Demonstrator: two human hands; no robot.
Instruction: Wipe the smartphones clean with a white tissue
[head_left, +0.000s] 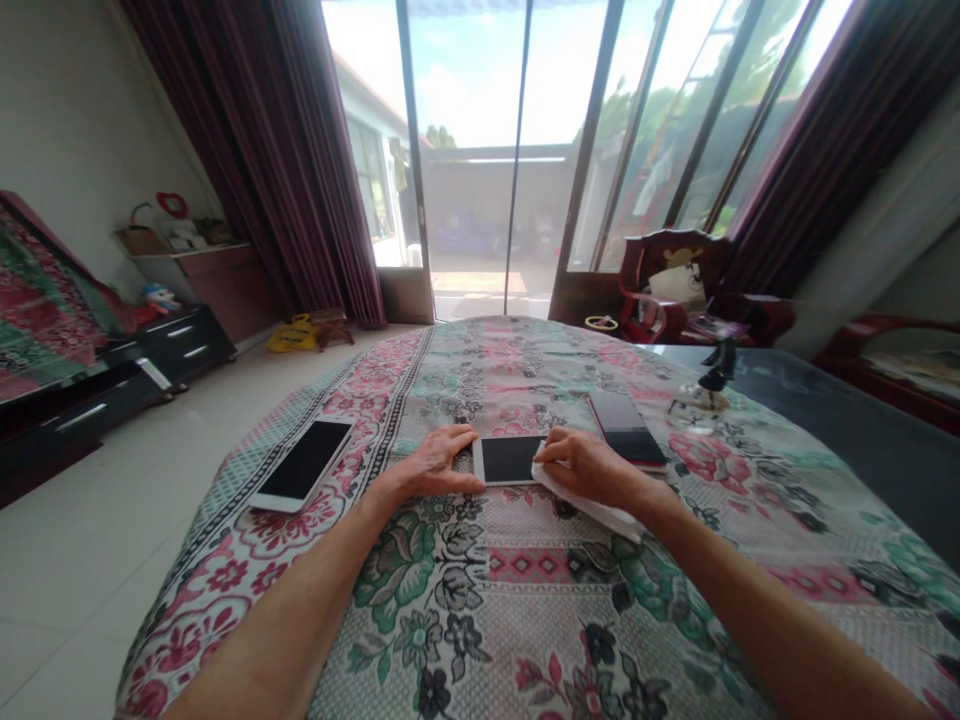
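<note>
White tablet, left hand spread wide at its end — right hand curled, pinching cloth.

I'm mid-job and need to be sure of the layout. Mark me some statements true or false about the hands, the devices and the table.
1. The right hand holds a white cloth at the right end of the middle device. True.
2. Both hands hold a cloth. False: the left hand has only its thumb and fingers spread at the left end of the middle device.
3. A white-framed device lies to the left of the left hand. True.
4. The middle device shows a bright picture. False: its screen is dark.
5. The tablecloth is plain white. False: the tablecloth has a floral pattern in pink, green and black.
</note>
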